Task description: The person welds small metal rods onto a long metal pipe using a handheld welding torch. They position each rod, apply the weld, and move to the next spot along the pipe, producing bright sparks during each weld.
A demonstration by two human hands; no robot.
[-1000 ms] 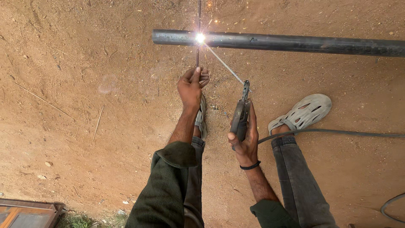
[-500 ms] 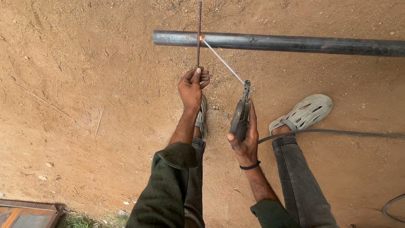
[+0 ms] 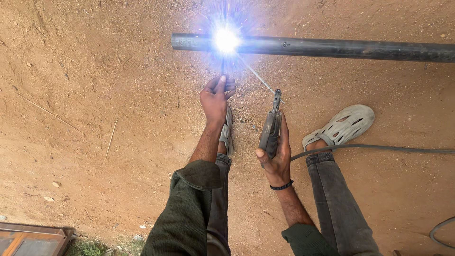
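A dark steel pipe (image 3: 341, 48) lies across the sandy ground at the top. A bright white welding arc (image 3: 226, 41) flares on it near its left end. My left hand (image 3: 215, 98) pinches a thin upright metal rod, whose upper part is lost in the glare. My right hand (image 3: 275, 151) grips a grey electrode holder (image 3: 271, 128). Its thin welding rod (image 3: 258, 76) slants up and left to the arc.
Bare brown dirt lies all around. My feet in grey perforated clogs (image 3: 342, 125) stand below the pipe. A dark cable (image 3: 379, 149) runs right from the holder; another loop (image 3: 441, 232) shows at lower right. A rusty metal frame (image 3: 31, 239) sits at the bottom left corner.
The arc shone a second ago, died to a small glow half a second ago, and now burns much brighter. Both hands have stayed in place.
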